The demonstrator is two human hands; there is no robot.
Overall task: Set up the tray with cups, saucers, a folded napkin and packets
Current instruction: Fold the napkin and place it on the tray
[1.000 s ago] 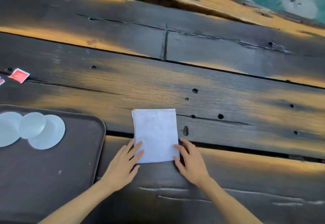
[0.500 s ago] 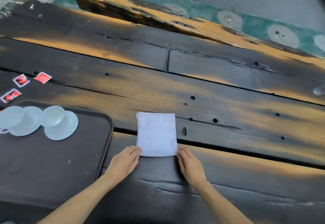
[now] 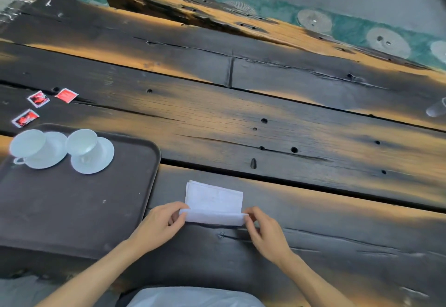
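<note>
You've lifted the near edge of the white folded paper napkin (image 3: 213,200), which lay flat a moment ago just right of the dark brown rectangular tray (image 3: 72,210). Your left hand (image 3: 161,224) and right hand (image 3: 266,230) each pinch a near corner, so another fold is likely starting. Three red packets (image 3: 38,106) wait on the table beyond the tray.

On the table (image 3: 313,137), the napkin (image 3: 213,201) lies right of the tray (image 3: 84,210); packets (image 3: 36,106) lie behind the tray.
</note>
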